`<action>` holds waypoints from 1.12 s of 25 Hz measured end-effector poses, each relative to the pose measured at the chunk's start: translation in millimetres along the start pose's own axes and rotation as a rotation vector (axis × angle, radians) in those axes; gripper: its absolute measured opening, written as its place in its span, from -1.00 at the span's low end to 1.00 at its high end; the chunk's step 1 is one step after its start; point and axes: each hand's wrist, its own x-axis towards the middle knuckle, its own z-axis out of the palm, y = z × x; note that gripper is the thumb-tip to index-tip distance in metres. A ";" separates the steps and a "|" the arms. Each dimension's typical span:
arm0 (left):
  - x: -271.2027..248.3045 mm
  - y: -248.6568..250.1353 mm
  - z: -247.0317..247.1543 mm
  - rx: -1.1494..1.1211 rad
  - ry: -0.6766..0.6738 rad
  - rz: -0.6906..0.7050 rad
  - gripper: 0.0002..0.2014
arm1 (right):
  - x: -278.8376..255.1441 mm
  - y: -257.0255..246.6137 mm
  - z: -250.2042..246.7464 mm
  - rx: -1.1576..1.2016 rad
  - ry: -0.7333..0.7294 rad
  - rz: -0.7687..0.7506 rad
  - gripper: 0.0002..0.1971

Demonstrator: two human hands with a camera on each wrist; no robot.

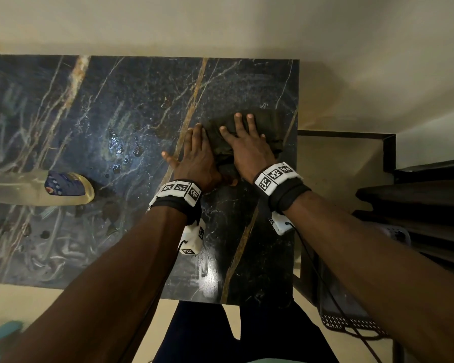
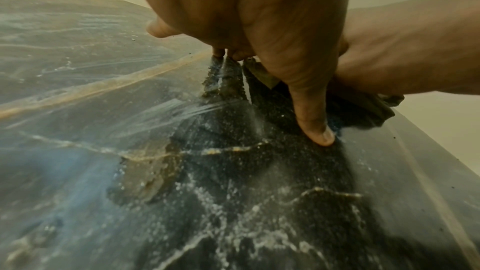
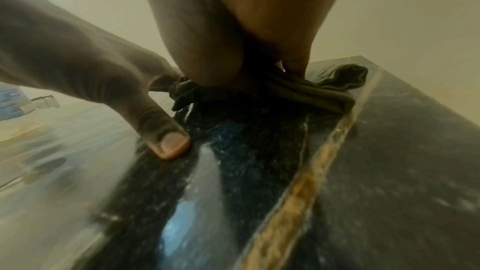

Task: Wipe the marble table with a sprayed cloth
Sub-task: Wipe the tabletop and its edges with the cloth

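Both hands flat, fingers spread: right hand (image 1: 247, 146) presses dark cloth (image 1: 269, 132); left hand (image 1: 197, 158) beside it on wet marble table (image 1: 116, 100). Spray bottle (image 1: 37, 188) lies well left.

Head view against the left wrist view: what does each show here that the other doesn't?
Only the head view shows the spray bottle lying on its side on the table's left part, the droplets beside it, both wristbands, and the right hand flat on top of the cloth.

Only the left wrist view shows, close up, the left hand's thumb pressed on the wet stone and fine streaks of the wipe.

Both show the marble table, the dark cloth and both hands.
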 end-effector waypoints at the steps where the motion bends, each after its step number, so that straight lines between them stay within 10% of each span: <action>1: 0.7 1.1 -0.3 0.000 -0.003 -0.001 0.55 | 6.5 0.1 -3.7 0.007 0.010 0.000 -0.36; 28: 2.5 13.3 -4.3 0.020 -0.039 -0.035 0.53 | 82.1 2.6 -43.4 0.082 -0.017 0.043 -0.39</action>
